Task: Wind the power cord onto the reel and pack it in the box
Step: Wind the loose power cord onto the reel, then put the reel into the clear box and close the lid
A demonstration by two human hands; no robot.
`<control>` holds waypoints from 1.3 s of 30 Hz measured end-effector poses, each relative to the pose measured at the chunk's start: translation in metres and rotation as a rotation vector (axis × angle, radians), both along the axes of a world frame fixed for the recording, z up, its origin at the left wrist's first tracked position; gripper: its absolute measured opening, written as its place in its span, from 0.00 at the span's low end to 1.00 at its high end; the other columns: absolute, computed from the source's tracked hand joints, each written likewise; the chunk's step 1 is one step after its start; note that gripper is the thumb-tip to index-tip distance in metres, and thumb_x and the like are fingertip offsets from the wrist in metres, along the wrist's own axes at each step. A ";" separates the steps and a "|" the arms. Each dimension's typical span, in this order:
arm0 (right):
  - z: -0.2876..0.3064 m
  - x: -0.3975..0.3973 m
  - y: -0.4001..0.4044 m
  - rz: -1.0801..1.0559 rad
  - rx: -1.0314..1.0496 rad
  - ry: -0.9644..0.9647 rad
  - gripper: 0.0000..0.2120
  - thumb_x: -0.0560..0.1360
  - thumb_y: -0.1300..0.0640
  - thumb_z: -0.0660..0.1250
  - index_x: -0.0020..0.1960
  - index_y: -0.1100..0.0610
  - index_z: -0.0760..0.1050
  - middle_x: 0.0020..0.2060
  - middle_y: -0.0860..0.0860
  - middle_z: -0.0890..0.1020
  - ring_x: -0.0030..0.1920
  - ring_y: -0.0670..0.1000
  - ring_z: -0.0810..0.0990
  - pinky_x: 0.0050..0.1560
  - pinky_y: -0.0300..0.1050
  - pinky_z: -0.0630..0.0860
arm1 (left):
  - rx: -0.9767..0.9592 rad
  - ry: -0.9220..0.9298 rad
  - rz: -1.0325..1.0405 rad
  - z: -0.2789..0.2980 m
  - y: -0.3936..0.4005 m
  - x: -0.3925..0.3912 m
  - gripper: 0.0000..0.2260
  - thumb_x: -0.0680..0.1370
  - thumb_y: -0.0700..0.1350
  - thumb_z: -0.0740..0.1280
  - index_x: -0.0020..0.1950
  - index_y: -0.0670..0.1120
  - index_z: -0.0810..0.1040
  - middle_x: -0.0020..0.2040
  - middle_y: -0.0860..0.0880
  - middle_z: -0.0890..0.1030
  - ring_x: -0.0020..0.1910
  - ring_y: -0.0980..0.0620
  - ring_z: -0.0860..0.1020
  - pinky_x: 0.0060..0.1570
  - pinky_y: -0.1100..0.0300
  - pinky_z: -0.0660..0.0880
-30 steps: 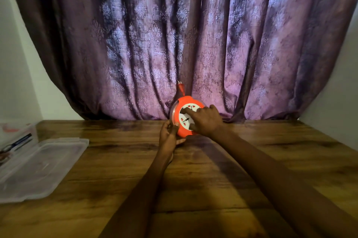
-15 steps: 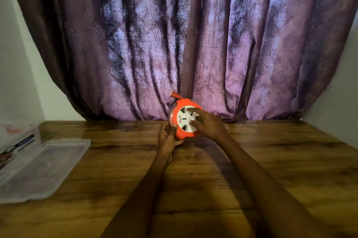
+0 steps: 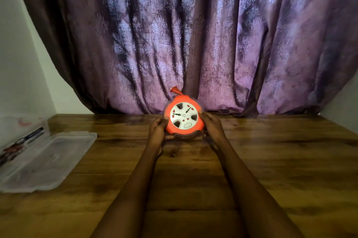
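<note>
- Far left: clear plastic storage box (image 3: 23, 137) at the table edge, dark pen-like items inside, too blurry to name. Its clear flat lid (image 3: 48, 160) lies just beside it on the brown wooden table (image 3: 271, 160).
- Left of centre: your left hand (image 3: 157, 130) cups the lower-left rim of the round orange cord reel with the white socket face (image 3: 184, 118). Fingers wrapped around the edge, so it is grasping the reel, not slack.
- Centre: reel stands on edge, touching the table or just above it, can't tell which. Socket face turned toward you. Orange plug (image 3: 174, 90) pokes up at the top-left of the rim. No loose cord visible on the table, so winding looks done or nearly done, my judgement only.
- Right of centre: your right hand (image 3: 212, 125) presses the reel's right rim, fingers curled on it, also grasping. 2 hands, 1 on each side.
- Behind: purple patterned curtain (image 3: 193, 34), reel sits near its hem.
- Key relation: the box lies well apart to the left of the reel and nearer to you, so the carry goes left and back. Left hand is the nearer one to the box. Reel's flat face is upright now and would likely need tipping flat to fit the shallow box.
</note>
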State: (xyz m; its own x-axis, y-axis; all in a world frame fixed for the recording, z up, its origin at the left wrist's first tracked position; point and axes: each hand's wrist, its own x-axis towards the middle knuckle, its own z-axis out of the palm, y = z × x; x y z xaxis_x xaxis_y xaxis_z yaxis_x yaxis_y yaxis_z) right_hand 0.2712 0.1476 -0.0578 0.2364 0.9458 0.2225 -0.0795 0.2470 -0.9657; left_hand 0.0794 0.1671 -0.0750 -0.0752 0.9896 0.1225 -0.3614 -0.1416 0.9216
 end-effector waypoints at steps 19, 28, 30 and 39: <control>-0.020 -0.089 -0.008 0.290 -0.133 -0.016 0.14 0.80 0.53 0.66 0.57 0.63 0.71 0.30 0.59 0.77 0.17 0.49 0.76 0.15 0.36 0.69 | 0.136 0.505 0.832 0.035 -0.068 -0.107 0.05 0.80 0.40 0.64 0.52 0.44 0.80 0.48 0.46 0.82 0.50 0.45 0.79 0.54 0.56 0.76; -0.017 -0.171 -0.039 0.465 -0.153 -0.046 0.21 0.81 0.52 0.65 0.64 0.68 0.70 0.33 0.58 0.77 0.18 0.51 0.77 0.19 0.40 0.74 | -0.248 0.995 1.432 0.044 -0.160 -0.273 0.30 0.77 0.50 0.69 0.77 0.45 0.65 0.80 0.34 0.52 0.78 0.31 0.54 0.74 0.41 0.55; -0.017 -0.184 -0.045 0.498 -0.168 -0.076 0.20 0.81 0.52 0.65 0.65 0.67 0.70 0.36 0.61 0.77 0.18 0.50 0.77 0.18 0.39 0.73 | -0.349 0.975 1.334 0.035 -0.174 -0.292 0.32 0.77 0.51 0.69 0.79 0.49 0.61 0.81 0.35 0.46 0.78 0.29 0.51 0.75 0.38 0.53; -0.023 -0.184 -0.050 0.508 -0.132 -0.198 0.18 0.81 0.53 0.65 0.62 0.67 0.70 0.34 0.62 0.79 0.18 0.50 0.77 0.17 0.36 0.70 | -0.279 1.049 1.197 0.021 -0.181 -0.328 0.20 0.81 0.53 0.64 0.71 0.50 0.70 0.67 0.35 0.71 0.61 0.32 0.75 0.61 0.41 0.74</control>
State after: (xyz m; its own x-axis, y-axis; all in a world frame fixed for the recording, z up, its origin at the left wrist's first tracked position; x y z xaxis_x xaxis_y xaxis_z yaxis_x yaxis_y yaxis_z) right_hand 0.0876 0.0980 -0.0807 -0.2901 0.9529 0.0886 0.0288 0.1012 -0.9944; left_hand -0.2489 -0.0136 -0.0542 -0.7841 0.4269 0.4505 0.6010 0.3409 0.7229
